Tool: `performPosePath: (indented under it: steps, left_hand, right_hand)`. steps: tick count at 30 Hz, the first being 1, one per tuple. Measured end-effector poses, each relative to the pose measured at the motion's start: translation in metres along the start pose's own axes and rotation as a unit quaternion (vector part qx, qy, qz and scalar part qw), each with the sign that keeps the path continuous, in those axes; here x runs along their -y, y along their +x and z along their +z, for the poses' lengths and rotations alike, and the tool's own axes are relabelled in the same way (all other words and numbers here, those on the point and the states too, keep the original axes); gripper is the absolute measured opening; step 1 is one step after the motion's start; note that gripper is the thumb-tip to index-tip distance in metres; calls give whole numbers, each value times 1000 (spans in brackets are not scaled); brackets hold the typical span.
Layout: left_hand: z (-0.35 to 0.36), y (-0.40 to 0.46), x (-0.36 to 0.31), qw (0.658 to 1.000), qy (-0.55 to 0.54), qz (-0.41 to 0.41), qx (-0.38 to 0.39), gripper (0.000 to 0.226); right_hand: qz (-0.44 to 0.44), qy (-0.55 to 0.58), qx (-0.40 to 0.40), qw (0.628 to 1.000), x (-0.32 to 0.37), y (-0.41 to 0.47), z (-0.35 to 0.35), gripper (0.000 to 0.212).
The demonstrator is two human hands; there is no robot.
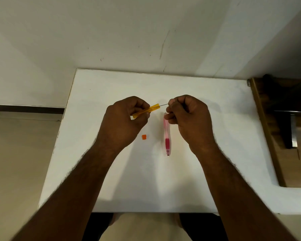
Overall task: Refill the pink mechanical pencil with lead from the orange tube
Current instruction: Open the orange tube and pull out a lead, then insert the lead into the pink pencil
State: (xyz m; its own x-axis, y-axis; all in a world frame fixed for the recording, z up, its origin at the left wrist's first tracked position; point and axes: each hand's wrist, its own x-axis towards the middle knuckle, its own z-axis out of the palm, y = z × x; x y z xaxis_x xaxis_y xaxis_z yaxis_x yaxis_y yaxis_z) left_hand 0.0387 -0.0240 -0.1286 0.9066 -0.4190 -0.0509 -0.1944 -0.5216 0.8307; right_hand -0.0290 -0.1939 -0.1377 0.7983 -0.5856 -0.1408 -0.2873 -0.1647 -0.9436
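My left hand holds the orange lead tube above the white table, its open end pointing right. A thin grey lead sticks out of that end, and the fingertips of my right hand pinch its far end. The pink mechanical pencil lies on the table below my right hand, its tip toward me and its far end hidden behind my fingers. The tube's small orange cap rests on the table to the left of the pencil.
The table's left edge runs diagonally, with beige floor beyond it. White walls meet the table's far edge. A wooden ledge sits off the table's right side. My legs show under the near edge.
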Motion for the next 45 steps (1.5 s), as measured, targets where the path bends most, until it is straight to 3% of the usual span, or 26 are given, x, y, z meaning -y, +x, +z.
performPosePath:
  steps: [5, 9, 12, 17, 30, 36, 45]
  left_hand:
    - [4, -1, 5, 1000, 9, -17, 4, 10]
    - [9, -1, 10, 996, 94, 10, -6, 14]
    - [10, -1, 15, 987, 155, 18, -26, 17]
    - [14, -1, 19, 979, 199, -36, -8, 17]
    - [19, 0, 20, 968, 248, -41, 17, 28]
    - [20, 6, 7, 990, 135, 18, -17, 38]
    - [28, 9, 1, 996, 60, 50, -38, 10]
  right_hand:
    - [-42, -38, -45, 997, -1, 3, -8, 17]
    - [-38, -22, -75, 996, -2, 3, -13, 14]
    - [-30, -19, -67, 997, -3, 3, -11, 14]
    - [-30, -23, -51, 998, -1, -1, -10, 14]
    - [-29, -76, -6, 997, 0, -6, -18, 17]
    - [-37, -116, -3, 993, -3, -5, -23, 15]
    - [-35, -110, 15, 993, -6, -5, -22, 13]
